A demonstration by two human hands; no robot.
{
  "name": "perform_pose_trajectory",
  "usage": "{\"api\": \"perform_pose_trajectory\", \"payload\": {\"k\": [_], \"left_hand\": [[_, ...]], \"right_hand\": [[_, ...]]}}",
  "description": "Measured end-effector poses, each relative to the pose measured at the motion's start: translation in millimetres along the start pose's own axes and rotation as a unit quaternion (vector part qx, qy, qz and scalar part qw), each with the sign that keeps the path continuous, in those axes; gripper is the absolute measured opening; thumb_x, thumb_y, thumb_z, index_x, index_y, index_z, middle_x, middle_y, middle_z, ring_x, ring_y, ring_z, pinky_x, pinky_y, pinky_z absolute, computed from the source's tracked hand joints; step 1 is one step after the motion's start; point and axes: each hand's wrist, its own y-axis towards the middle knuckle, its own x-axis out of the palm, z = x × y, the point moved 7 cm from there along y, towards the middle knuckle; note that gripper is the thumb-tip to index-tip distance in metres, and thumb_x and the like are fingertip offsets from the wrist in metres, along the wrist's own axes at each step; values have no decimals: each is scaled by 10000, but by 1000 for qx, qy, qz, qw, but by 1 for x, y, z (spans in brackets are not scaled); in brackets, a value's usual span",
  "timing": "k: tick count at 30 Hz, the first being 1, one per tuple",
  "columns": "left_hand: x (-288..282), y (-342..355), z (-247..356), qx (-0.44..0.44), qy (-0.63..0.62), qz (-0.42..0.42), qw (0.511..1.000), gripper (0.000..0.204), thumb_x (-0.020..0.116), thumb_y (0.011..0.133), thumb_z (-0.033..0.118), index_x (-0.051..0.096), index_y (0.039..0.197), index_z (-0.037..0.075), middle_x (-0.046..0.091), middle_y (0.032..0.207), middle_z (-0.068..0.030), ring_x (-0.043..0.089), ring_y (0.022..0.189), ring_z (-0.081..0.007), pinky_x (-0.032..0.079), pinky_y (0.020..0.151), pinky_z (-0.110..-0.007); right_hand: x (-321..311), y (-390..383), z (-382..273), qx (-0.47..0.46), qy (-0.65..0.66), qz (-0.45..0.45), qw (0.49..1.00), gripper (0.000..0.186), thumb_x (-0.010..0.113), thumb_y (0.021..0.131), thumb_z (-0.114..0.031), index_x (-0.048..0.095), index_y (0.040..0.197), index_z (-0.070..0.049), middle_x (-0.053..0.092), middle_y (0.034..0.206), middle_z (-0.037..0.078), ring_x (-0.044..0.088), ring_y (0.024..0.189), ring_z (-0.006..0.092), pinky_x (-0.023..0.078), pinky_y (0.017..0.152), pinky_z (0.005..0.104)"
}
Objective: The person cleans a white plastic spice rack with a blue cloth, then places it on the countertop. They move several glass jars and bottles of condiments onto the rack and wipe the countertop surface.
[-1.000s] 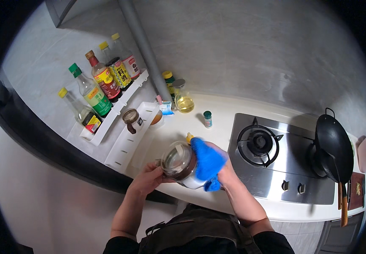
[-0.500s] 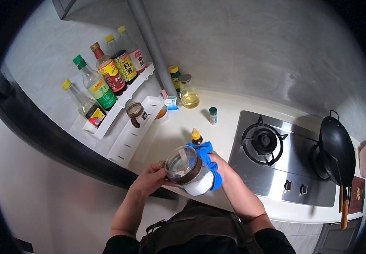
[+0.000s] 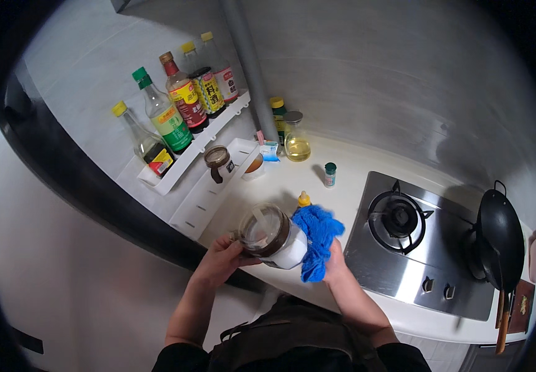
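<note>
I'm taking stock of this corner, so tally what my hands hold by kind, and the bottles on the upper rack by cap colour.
Brown-banded glass jar: 1
Blue cloth: 1
Yellow-capped bottles: 3
Green-capped bottle: 1
Brown-capped bottle: 1
Total: 7

My hands (image 3: 218, 260): 2 | jar (image 3: 288, 249) I hold: 1 | blue cloth (image 3: 318, 230): 1 | bottles (image 3: 189, 106) along the upper rack (image 3: 221, 128): 5 | green-capped shaker (image 3: 330, 176): 1 | yellow-liquid flask (image 3: 298, 149) near the counter's (image 3: 299, 177) back edge: 1 | stove knobs (image 3: 428, 284): 2 | wok (image 3: 500, 223): 1
</note>
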Motion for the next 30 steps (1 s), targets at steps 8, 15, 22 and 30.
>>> {"api": "perform_pose_trajectory", "payload": {"k": [8, 15, 22, 30], "left_hand": [[-2, -13, -2, 4, 26, 18, 999, 260, 501, 910, 175, 546, 1079, -18, 598, 1046, -115, 587, 984, -225, 515, 850, -394], [-2, -20, -7, -25, 6, -13, 1000, 295, 511, 906, 182, 529, 1112, -27, 584, 1074, -126, 574, 1008, -233, 503, 865, -395], [-5, -13, -10, -17, -21, 4, 1000, 313, 492, 914, 188, 509, 1136, -32, 566, 1109, -150, 567, 1020, -250, 493, 874, -412], [-2, -14, -14, -30, -22, -31, 999, 335, 552, 882, 246, 544, 1107, -2, 609, 1034, -103, 602, 934, -219, 511, 816, -378]], "right_hand": [[7, 2, -4, -125, -190, 60, 972, 202, 570, 847, -81, 581, 1039, -18, 613, 890, 34, 560, 754, 90, 471, 718, 249], [4, 5, 13, -14, -34, 17, 999, 273, 547, 841, -161, 553, 1078, -26, 601, 1006, 86, 587, 896, 186, 474, 812, 337], [33, 3, 12, 56, -27, -50, 997, 395, 499, 882, -310, 491, 1174, -45, 561, 1128, 98, 551, 1020, 222, 431, 914, 363], [3, 5, 19, 60, -108, 40, 991, 314, 532, 799, -78, 536, 1102, 7, 617, 970, 91, 608, 889, 204, 501, 810, 354]]}}
